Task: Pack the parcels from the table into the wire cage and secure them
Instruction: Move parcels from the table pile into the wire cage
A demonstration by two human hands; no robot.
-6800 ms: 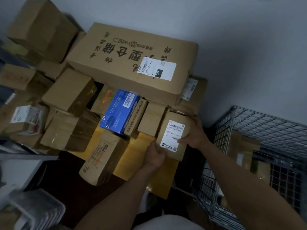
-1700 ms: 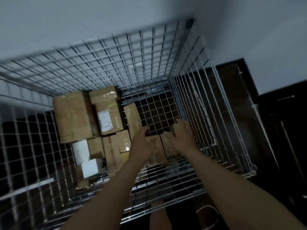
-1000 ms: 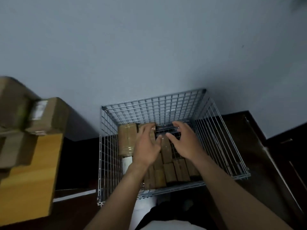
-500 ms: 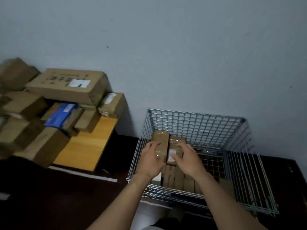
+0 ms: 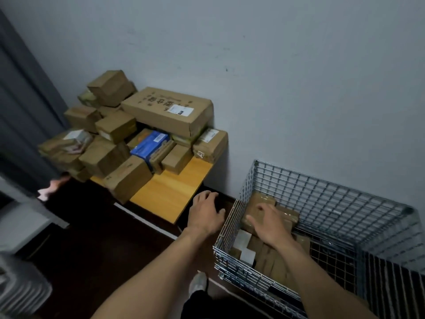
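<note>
On the right by the pale wall [image 5: 299, 88], a silver wire-mesh cage [image 5: 322, 194], its left side packed with brown taped cardboard parcels [image 5: 262, 198]. Left of it, a yellow wooden table [image 5: 174, 192] heaped with more brown cartons [image 5: 103, 155] (one blue box [image 5: 149, 145] among them), a long printed carton [image 5: 165, 111] on top. Between table and cage, left hand [image 5: 204, 215] spread, holding nothing. Over the caged parcels, right hand [image 5: 269, 223] spread flat, gripping nothing.

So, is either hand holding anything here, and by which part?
Nothing is held. The left hand is open outside the wire cage; the right hand is spread above the parcels inside, gripping none.
</note>
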